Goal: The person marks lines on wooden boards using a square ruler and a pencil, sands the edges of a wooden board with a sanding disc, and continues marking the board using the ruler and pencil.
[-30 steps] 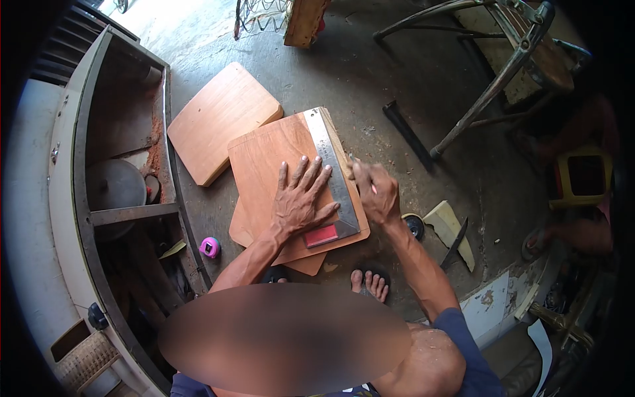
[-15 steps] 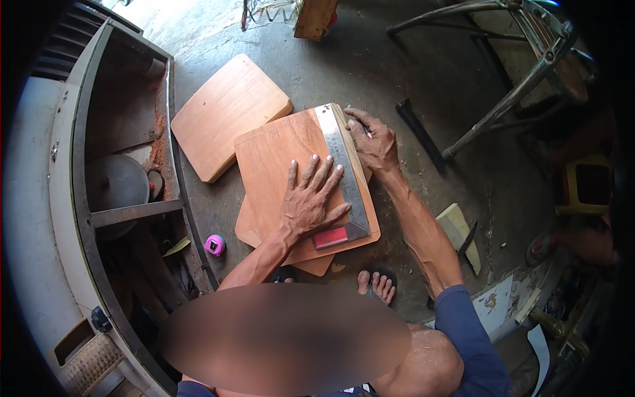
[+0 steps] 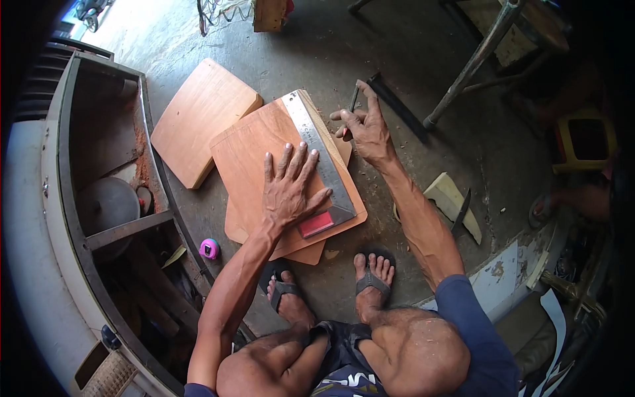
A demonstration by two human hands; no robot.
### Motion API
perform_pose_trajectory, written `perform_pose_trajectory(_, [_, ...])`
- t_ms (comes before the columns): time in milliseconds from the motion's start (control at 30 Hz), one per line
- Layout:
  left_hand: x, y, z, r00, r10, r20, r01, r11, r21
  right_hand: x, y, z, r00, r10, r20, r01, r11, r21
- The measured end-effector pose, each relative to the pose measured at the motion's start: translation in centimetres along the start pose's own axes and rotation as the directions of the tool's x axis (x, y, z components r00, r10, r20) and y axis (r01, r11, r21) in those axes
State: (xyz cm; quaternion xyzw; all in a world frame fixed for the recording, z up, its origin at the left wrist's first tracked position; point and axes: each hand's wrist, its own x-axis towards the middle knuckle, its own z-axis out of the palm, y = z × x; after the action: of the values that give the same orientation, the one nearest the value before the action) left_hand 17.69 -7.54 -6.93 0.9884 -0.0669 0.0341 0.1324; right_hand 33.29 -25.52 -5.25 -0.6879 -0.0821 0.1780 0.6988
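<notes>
My right hand (image 3: 372, 137) is raised beyond the board's right edge, grip clamped on a thin tool (image 3: 354, 99), leaving the square (image 3: 320, 152) unmarked by it, while my left hand (image 3: 288, 197) rests fingers apart on the board (image 3: 245, 142), stacked on the floor (image 3: 324, 59).

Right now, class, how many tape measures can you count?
1: the pink tape measure lies on the floor, between the cabinet and the stacked boards. More may be hidden in the dark cabinet.

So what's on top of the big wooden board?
The wooden board has a metal square and the left hand on it. I can't see the wood right under them.
</notes>
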Motion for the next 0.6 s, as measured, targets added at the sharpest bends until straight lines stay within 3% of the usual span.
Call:
perform_pose_trajectory(67, [-0.1, 0.0, -0.1, 1.0, -0.007, 0.0, 0.007, 1.0, 0.002, 0.3, 0.3, 0.7, 1.0, -0.016, 0.005, 0.016, 1.0, -0.018])
perform_pose_trajectory(167, [-0.1, 0.0, 0.0, 1.0, -0.014, 0.005, 0.014, 1.0, -0.005, 1.3, 0.9, 1.9, 0.992, -0.091, -0.084, 0.099, 0.99, 0.105])
perform_pose_trajectory(233, [-0.1, 0.1, -0.1, 0.999, -0.025, 0.024, 0.025, 1.0, -0.008, 3.1, 1.6, 1.6, 0.995, -0.097, 0.036, 0.101, 0.983, -0.152])
perform_pose_trajectory(267, [-0.1, 0.2, -0.1, 0.999, -0.028, 0.021, 0.028, 1.0, -0.006, 3.3, 1.4, 1.7, 0.994, -0.099, 0.04, 0.104, 0.983, -0.152])
perform_pose_trajectory(333, [-0.1, 0.2, -0.1, 0.999, -0.033, 0.023, 0.033, 0.999, -0.016, 3.7, 1.1, 2.0, 0.946, -0.312, -0.088, 0.249, 0.874, -0.418])
perform_pose_trajectory(367, [-0.1, 0.2, -0.2, 0.999, -0.04, 0.036, 0.041, 0.999, -0.022, 3.8, 0.7, 2.2, 0.946, -0.313, -0.086, 0.251, 0.874, -0.416])
perform_pose_trajectory(467, [-0.1, 0.2, -0.1, 0.999, -0.038, 0.029, 0.039, 0.999, -0.032, 4.1, 0.0, 2.4, 0.993, -0.089, -0.074, 0.07, 0.971, -0.23])
perform_pose_trajectory(600, [0.0, 0.2, 0.0, 0.999, -0.041, 0.032, 0.042, 0.999, -0.033, 4.9, 0.6, 3.0, 0.994, -0.109, -0.02, 0.099, 0.952, -0.29])
